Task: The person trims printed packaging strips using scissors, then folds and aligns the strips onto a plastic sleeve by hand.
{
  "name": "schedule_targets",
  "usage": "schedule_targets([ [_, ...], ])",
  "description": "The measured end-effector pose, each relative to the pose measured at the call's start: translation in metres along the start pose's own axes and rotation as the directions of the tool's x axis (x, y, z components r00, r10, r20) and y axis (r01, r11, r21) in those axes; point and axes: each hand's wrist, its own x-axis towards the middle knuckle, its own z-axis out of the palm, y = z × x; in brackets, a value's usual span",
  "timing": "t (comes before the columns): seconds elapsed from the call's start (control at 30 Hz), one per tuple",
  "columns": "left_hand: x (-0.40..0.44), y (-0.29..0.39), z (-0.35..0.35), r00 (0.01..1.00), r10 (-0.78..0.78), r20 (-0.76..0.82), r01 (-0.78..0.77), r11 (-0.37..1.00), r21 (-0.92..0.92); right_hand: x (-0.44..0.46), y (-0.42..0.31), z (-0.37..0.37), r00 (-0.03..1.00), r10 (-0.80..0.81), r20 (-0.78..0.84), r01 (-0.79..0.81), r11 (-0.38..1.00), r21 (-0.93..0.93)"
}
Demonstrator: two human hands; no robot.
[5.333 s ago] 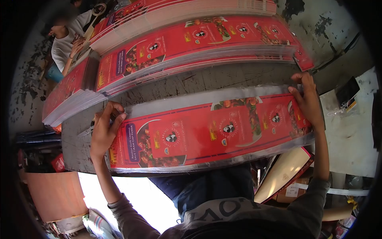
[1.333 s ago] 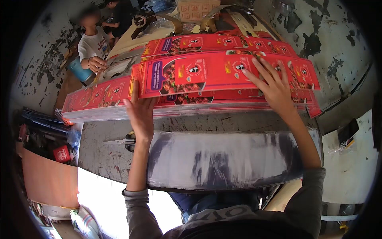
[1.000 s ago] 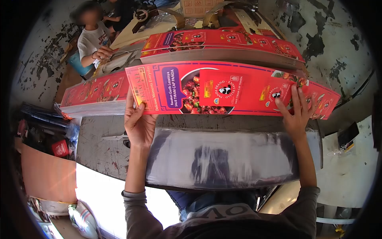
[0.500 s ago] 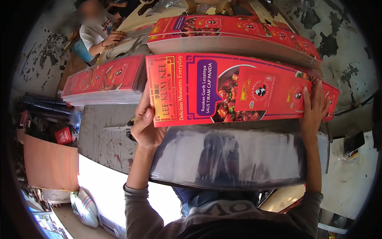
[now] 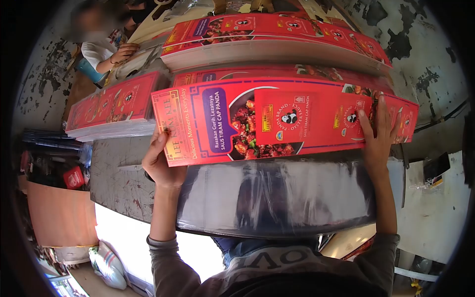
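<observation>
A long red printed card (image 5: 242,121) with sauce pictures and a gold left end spans both hands, its left end a little lower. My left hand (image 5: 166,163) pinches its lower left corner, thumb on the front. My right hand (image 5: 378,131) holds the right end with fingers spread over the printed face; its thumb is hidden. Below the card lies a pile of clear plastic sleeves (image 5: 277,198). Right behind the card, more red cards (image 5: 227,74) show partly. Scissors (image 5: 131,168) rest by my left hand, their handles mostly covered.
A tall stack of red cards (image 5: 277,49) stands at the back, and another stack (image 5: 114,109) at the left. The worn grey tabletop (image 5: 118,183) shows at the left. Across the table sits another person (image 5: 101,54), one hand on the table. A white sack (image 5: 108,265) stands lower left.
The card has shifted left and slightly down with both hands, uncovering red cards behind it. My left thumb now lies on its front. The view has also shifted a little.
</observation>
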Motion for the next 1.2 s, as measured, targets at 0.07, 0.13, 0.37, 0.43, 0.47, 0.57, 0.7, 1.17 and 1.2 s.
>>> schedule_targets([
  [0.07, 0.001, 0.001, 0.003, 0.998, -0.027, -0.059, 0.030, 0.998, 0.050, 0.002, -0.003, -0.004, 0.999, -0.021, 0.036, 0.022, 1.000, -0.014],
  [0.13, 0.004, 0.005, 0.001, 0.992, -0.071, -0.106, 0.086, 0.985, 0.147, -0.001, -0.004, -0.005, 0.998, -0.030, 0.057, 0.034, 0.998, -0.057],
  [0.37, 0.016, -0.001, 0.008, 0.954, -0.161, -0.252, 0.225, 0.943, 0.247, -0.002, -0.009, -0.010, 0.996, -0.083, 0.030, 0.086, 0.989, -0.117],
  [0.43, 0.017, -0.004, 0.003, 0.946, -0.184, -0.268, 0.253, 0.935, 0.250, -0.002, -0.009, -0.010, 0.996, -0.082, 0.023, 0.085, 0.989, -0.122],
  [0.47, 0.017, -0.004, 0.003, 0.946, -0.184, -0.267, 0.253, 0.934, 0.251, -0.001, -0.009, -0.010, 0.996, -0.087, 0.020, 0.089, 0.988, -0.126],
  [0.57, 0.016, -0.005, 0.003, 0.945, -0.195, -0.263, 0.262, 0.933, 0.247, -0.001, -0.008, -0.010, 0.995, -0.093, 0.028, 0.096, 0.987, -0.132],
  [0.7, 0.015, -0.006, 0.007, 0.942, -0.152, -0.298, 0.232, 0.939, 0.254, -0.003, -0.008, -0.009, 0.995, -0.088, 0.054, 0.094, 0.989, -0.114],
  [1.17, 0.015, -0.007, 0.008, 0.938, -0.102, -0.333, 0.201, 0.939, 0.279, -0.003, -0.006, -0.010, 0.992, -0.097, 0.080, 0.104, 0.990, -0.095],
  [1.2, 0.015, -0.007, 0.009, 0.935, -0.063, -0.350, 0.183, 0.930, 0.320, -0.003, -0.005, -0.011, 0.988, -0.114, 0.105, 0.125, 0.987, -0.105],
])
